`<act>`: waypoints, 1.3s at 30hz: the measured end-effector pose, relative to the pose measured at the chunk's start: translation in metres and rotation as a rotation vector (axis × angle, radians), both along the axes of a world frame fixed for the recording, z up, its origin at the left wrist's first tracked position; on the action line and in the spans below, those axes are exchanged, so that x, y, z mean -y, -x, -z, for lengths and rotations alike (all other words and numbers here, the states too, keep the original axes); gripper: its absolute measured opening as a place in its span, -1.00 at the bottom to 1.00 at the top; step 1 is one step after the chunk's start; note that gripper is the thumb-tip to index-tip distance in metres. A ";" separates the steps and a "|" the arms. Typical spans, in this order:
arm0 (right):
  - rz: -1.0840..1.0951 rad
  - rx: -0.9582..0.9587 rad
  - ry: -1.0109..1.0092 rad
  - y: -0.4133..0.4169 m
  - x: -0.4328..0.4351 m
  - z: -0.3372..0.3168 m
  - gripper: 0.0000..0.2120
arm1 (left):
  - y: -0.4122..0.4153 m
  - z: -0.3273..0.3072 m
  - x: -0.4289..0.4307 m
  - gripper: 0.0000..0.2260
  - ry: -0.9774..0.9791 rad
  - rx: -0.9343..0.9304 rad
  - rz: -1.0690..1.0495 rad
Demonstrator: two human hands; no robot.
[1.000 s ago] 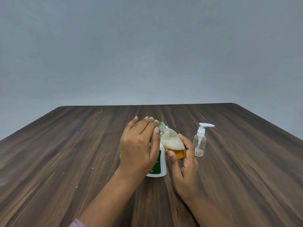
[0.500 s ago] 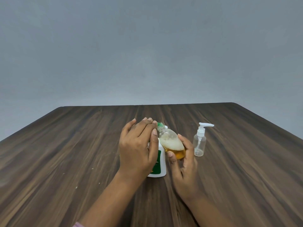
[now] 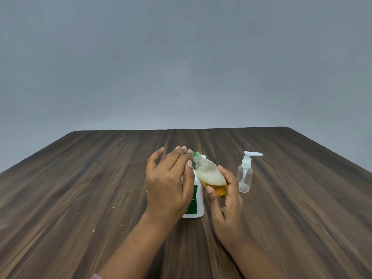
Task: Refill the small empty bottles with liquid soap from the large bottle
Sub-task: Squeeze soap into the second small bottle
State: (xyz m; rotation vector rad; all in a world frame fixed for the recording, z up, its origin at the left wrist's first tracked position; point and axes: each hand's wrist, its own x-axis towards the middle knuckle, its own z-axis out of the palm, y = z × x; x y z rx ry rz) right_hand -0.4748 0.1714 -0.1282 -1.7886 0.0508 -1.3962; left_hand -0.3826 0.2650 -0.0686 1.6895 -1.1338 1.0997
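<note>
Head view: the right hand (image 3: 225, 200) grips the tilted soap bottle (image 3: 209, 174) beside the white bottle (image 3: 198, 204). The left hand (image 3: 167, 184) touches its green cap (image 3: 195, 154); I cannot tell if it pinches. I think this is the opening step. Next, twist gently.

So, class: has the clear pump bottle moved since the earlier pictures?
No. The pump bottle stands on the same spot, judged against the far edge of the table.

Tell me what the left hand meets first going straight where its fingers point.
Likely the green cap of the tilted soap bottle in the right hand; the left hand is almost at it, depth unclear.
</note>
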 end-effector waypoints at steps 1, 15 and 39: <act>0.000 0.004 0.001 0.000 0.000 -0.001 -0.60 | 0.001 -0.001 0.000 -0.66 -0.007 0.000 -0.002; 0.036 0.003 0.016 -0.001 0.002 0.000 -0.62 | -0.001 0.002 0.002 -0.65 -0.003 -0.004 -0.009; 0.032 0.013 0.009 -0.001 -0.001 -0.002 -0.61 | 0.003 -0.009 0.000 -0.66 -0.018 0.028 -0.031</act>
